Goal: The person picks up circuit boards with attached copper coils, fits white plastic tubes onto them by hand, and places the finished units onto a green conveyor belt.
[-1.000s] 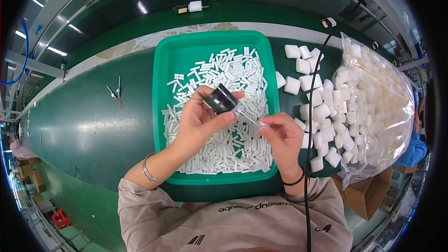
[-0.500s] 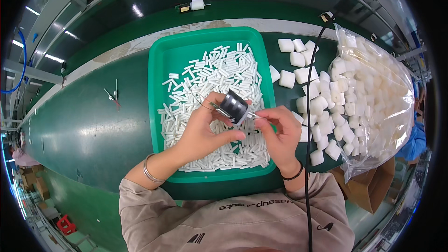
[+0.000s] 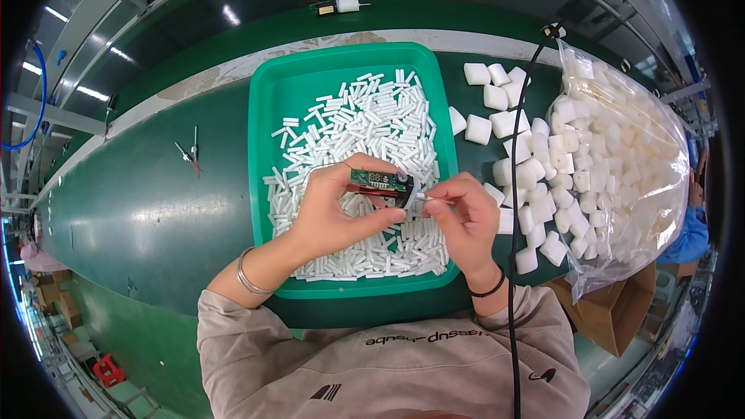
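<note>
over tray's (image 3: pixel 268 186) middle: left hand (image 3: pixel 330 213) pinching small green circuit board (image 3: pixel 379 180), right hand (image 3: pixel 466 217) fingertips pressed on thin white stick (image 3: pixel 423 197) at board's right end. could slip, drop into white sticks (image 3: pixel 365 132) below.

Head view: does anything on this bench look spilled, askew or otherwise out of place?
Mostly tidy. The white sticks sit inside the green tray. White foam blocks lie loose on the green bench beside the clear bag, looking tipped out. The left hand holds a small circuit board over the tray.
</note>
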